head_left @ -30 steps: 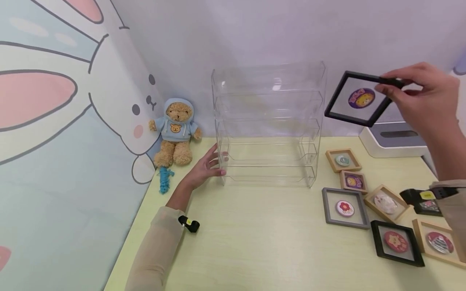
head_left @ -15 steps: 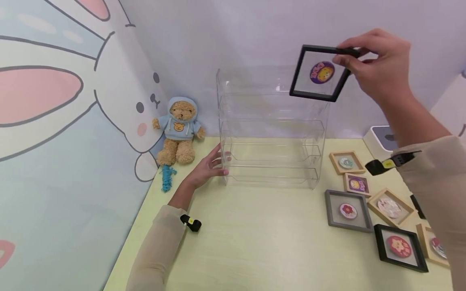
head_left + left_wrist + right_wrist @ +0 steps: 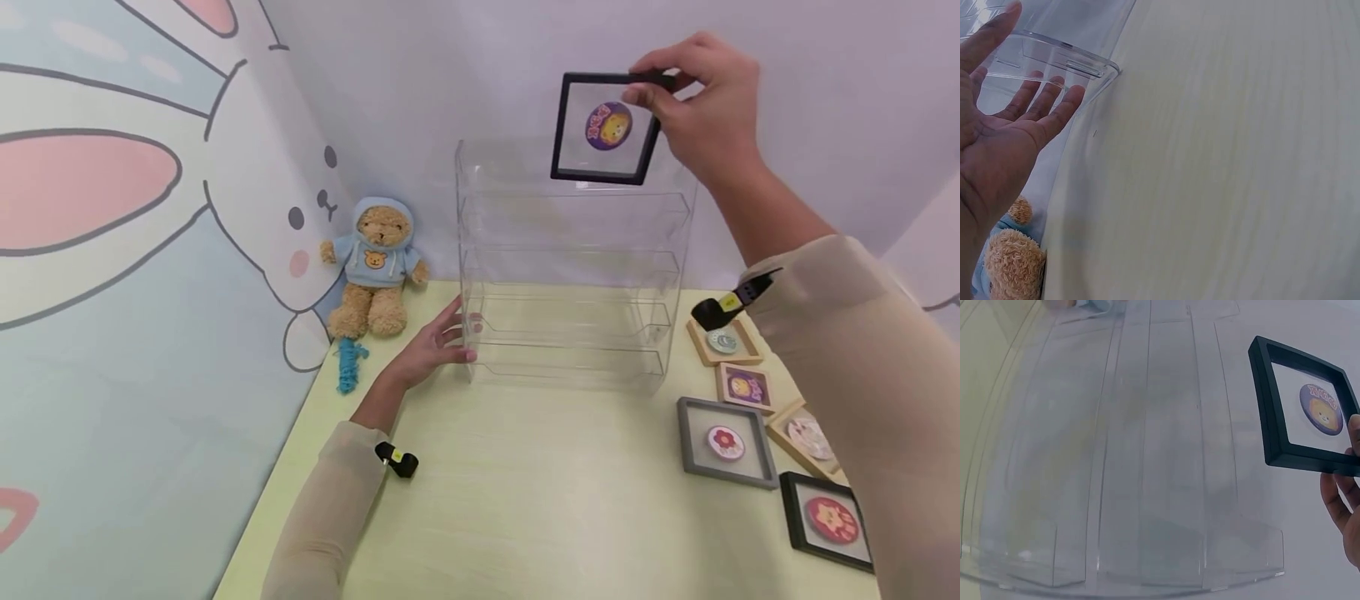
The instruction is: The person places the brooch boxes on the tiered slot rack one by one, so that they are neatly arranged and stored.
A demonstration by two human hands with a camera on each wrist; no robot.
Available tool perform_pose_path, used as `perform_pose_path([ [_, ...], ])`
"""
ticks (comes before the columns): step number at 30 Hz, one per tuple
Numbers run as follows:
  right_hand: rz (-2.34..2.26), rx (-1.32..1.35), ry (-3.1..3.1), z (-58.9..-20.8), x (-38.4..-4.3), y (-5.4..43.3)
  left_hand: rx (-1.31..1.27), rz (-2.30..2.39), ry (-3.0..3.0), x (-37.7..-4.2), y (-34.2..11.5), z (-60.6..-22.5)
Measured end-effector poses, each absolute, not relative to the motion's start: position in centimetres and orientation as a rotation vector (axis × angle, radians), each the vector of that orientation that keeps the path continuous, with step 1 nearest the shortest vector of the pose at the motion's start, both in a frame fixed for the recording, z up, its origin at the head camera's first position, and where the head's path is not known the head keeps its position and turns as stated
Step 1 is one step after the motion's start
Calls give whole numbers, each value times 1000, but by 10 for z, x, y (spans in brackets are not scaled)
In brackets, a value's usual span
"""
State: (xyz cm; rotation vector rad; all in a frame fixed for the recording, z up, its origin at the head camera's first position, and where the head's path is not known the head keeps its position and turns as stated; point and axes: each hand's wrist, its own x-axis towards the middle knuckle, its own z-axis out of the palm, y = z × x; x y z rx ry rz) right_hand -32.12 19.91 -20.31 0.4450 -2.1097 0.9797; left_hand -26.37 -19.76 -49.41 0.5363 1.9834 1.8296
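Observation:
My right hand [image 3: 711, 104] holds a black square frame [image 3: 562, 125] by its upper right corner, thumb on the front. A purple round badge [image 3: 608, 126] with a yellow character shows in the frame's clear middle. In the right wrist view the black frame [image 3: 1270, 419] is beside the rack's tiers, apart from them. The clear acrylic tiered rack [image 3: 573, 346] stands upright against the wall. My left hand [image 3: 426, 354] is at the rack's lower left side, touching it with fingers extended. In the left wrist view the left hand's [image 3: 1007, 140] fingers are spread beside a rack corner [image 3: 1100, 69].
A teddy bear [image 3: 375, 267] in a blue hoodie sits left of the rack, with blue crinkled strands [image 3: 348, 365] before it. Right of the rack lie several badge frames, including a grey one [image 3: 686, 442] and a black one [image 3: 795, 521]. My right sleeve hides some.
My right hand has carried the black frame left and upward, from right of the rack to over its top tier. The left hand has stayed at the rack's side.

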Motion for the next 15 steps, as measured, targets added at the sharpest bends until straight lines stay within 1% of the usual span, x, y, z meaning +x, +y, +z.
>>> perform_pose_path([
  [3,949,471,-2114,-197,-327,186,535,1819,1991,-262,-195,-494],
  [8,908,407,-2209,-190,-341,168,505,1788,2027,-260,-193,-493],
  [11,892,366,-2232,-192,-351,159,499,1789,2023,-260,-192,-492],
  [15,852,375,-2234,-200,-361,149,506,1795,2010,-259,-190,-493],
])
